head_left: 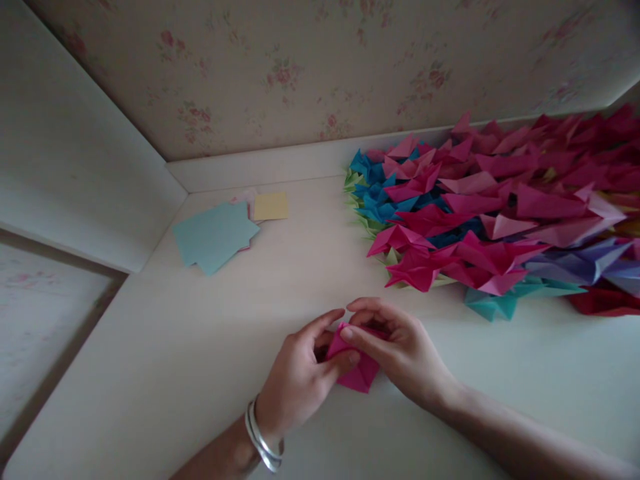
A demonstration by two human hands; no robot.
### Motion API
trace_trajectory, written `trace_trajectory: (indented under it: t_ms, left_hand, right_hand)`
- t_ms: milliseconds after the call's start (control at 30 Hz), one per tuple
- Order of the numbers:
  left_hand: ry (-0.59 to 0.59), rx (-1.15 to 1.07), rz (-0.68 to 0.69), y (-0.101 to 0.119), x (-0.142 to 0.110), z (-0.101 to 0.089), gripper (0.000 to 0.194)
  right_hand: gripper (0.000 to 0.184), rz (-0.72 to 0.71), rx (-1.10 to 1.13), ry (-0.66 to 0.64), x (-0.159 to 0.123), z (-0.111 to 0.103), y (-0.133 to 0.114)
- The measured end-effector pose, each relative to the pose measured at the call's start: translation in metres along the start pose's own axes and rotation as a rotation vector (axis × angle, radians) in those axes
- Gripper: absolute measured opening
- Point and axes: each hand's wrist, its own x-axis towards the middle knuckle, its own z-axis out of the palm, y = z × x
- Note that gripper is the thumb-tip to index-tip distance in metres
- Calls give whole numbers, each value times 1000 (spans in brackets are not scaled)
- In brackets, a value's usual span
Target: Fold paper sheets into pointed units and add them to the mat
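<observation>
A partly folded sheet of bright pink origami paper (pixel 361 375) is held between both hands, low over the white tabletop. My left hand (pixel 303 371) grips its left side, the thumb lying across the paper and the fingers curled behind. From the other side my right hand (pixel 400 347) pinches the upper part, its thumb pressed near the top point. The fingers partly cover the paper, so its full shape is hidden. Two silver bangles (pixel 261 437) circle the left wrist.
Folded paper pieces (pixel 480 207) in pink, blue, green and purple crowd the right back of the white table (pixel 220 333). At the left back lie light blue sheets (pixel 215 233) and a small yellow sheet (pixel 271 206). A flowered wall (pixel 300 80) stands behind.
</observation>
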Motion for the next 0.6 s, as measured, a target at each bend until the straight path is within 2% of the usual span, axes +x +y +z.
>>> trace_trajectory:
  t_ms: [233, 433, 600]
  left_hand:
    - [-30, -162, -28, 6, 3, 4, 42]
    - [-60, -247, -66, 9, 3, -2, 36]
    - [61, -326, -129, 6, 3, -9, 44]
  right_hand:
    - [27, 14, 14, -50, 1, 1, 2]
    - [17, -36, -60, -90, 4, -3, -4]
    - [16, -73, -97, -112, 5, -12, -9]
